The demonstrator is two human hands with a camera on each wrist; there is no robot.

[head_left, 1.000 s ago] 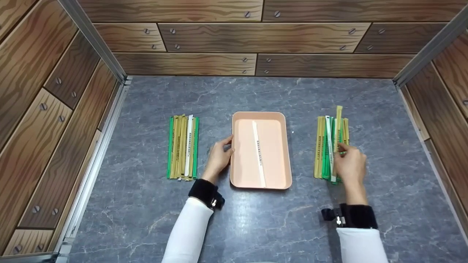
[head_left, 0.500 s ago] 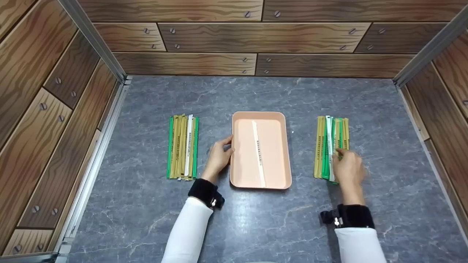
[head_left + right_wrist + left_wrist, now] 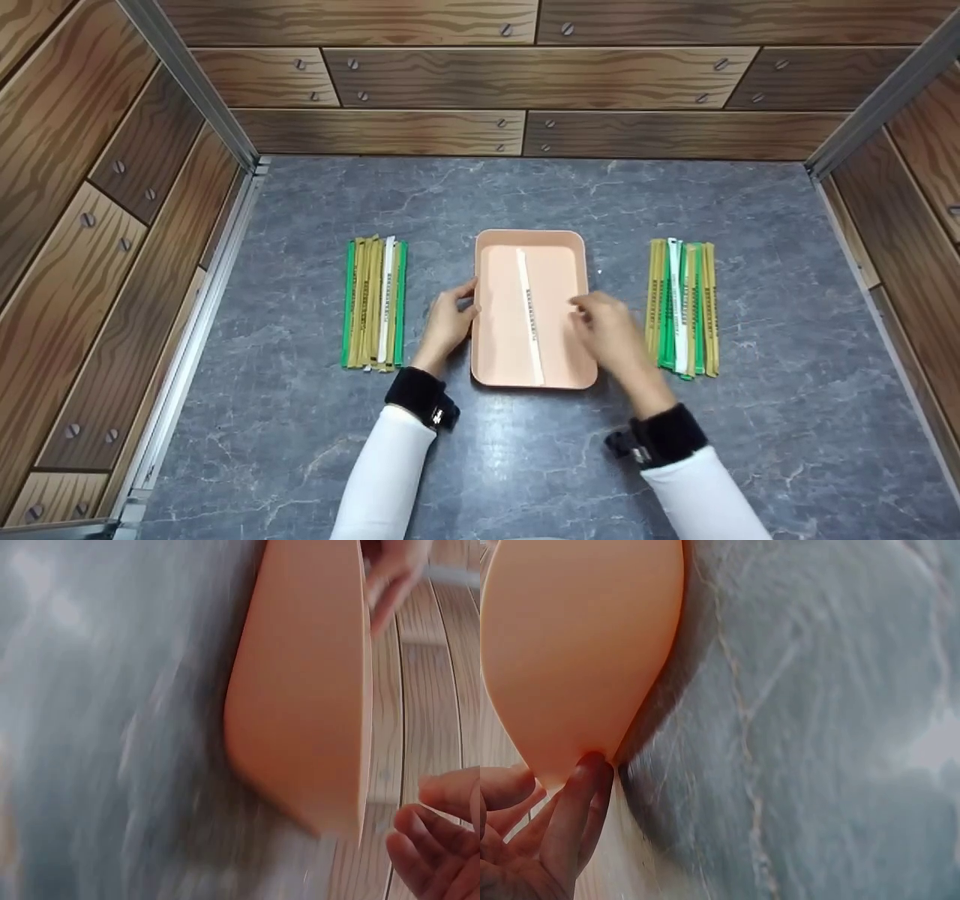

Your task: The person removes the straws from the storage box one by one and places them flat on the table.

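Note:
A shallow peach tray (image 3: 495, 345) rests in the middle of the table, with one slim white wrapped stick (image 3: 529, 315) lying lengthwise in it. My left hand (image 3: 448, 322) holds the tray's left edge; in the left wrist view its fingers (image 3: 570, 821) meet the outer wall. Over the tray's right edge hovers my right hand (image 3: 611, 330). Its fingers (image 3: 411, 859) are loosely bent, and the right wrist view shows nothing between them and the thumb. Right of the tray lies a row of green, yellow and white wrapped sticks (image 3: 681, 315), partly hidden by that hand.
A similar row of wrapped sticks (image 3: 373, 304) lies left of the tray. Wood-patterned walls (image 3: 420, 79) bound the grey marbled table (image 3: 517, 472) at the back and both sides.
My right hand has lowered a yellow wrapped stick into the right row, let it go, and moved left to the tray. My left hand has stayed at the tray's edge.

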